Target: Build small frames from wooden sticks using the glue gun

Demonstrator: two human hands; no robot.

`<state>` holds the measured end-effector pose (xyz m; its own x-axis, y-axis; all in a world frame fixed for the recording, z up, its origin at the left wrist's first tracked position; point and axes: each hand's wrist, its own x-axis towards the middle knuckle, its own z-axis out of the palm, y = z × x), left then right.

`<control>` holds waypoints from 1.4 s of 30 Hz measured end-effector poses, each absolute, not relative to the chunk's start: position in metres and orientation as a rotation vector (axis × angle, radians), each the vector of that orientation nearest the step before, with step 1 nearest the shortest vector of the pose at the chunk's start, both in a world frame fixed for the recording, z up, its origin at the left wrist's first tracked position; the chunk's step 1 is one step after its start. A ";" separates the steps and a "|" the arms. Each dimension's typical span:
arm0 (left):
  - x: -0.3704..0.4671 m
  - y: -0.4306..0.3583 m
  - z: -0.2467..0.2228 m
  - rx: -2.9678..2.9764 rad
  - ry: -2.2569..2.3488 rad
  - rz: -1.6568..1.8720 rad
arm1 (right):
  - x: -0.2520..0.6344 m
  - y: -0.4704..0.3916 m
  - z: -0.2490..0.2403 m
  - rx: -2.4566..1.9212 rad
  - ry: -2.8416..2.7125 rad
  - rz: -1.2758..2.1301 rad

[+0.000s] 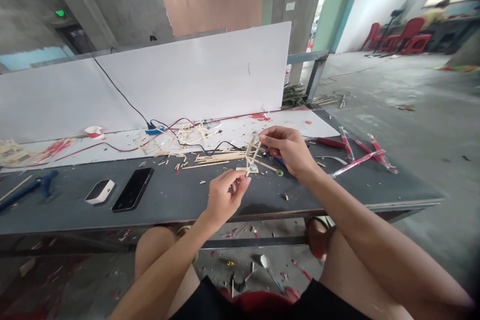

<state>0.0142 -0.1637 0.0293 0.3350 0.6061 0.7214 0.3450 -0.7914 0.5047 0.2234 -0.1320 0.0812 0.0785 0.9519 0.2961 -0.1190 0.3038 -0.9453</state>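
Between my hands is a small frame of thin wooden sticks (253, 153), held a little above the dark table. My left hand (227, 191) pinches its lower end between thumb and fingertips. At the upper right, my right hand (285, 147) has its thumb and fingers closed on another stick of the same frame. Below and behind it lies a bundle of loose wooden sticks (215, 158). A stick with a round greenish tip (279, 172) sits under my right hand. Something blue beside that hand is mostly hidden.
A black phone (133, 189), a white device (100, 191) and a blue hammer-like tool (45, 183) lie at left. Several red-and-clear wrapped sticks (358, 162) lie at right. A blue power strip (155, 130) with cables stands near the white board (195, 82). Scraps litter the table and floor.
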 end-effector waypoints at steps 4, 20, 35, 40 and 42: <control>0.013 -0.166 0.030 2.182 0.935 1.300 | 0.215 -0.138 0.081 -0.897 -1.282 0.997; -0.002 -0.152 0.036 1.578 0.992 1.414 | 0.241 -0.114 0.066 -1.148 -1.726 1.091; -0.015 -0.134 0.033 1.522 1.023 1.594 | 0.296 -0.121 0.092 -0.810 -2.105 1.624; -0.023 -0.123 0.031 1.528 1.078 1.657 | 0.334 -0.120 0.086 -0.573 -1.791 1.605; -0.025 -0.118 0.030 1.543 1.100 1.677 | 0.345 -0.121 0.084 -0.523 -1.675 1.523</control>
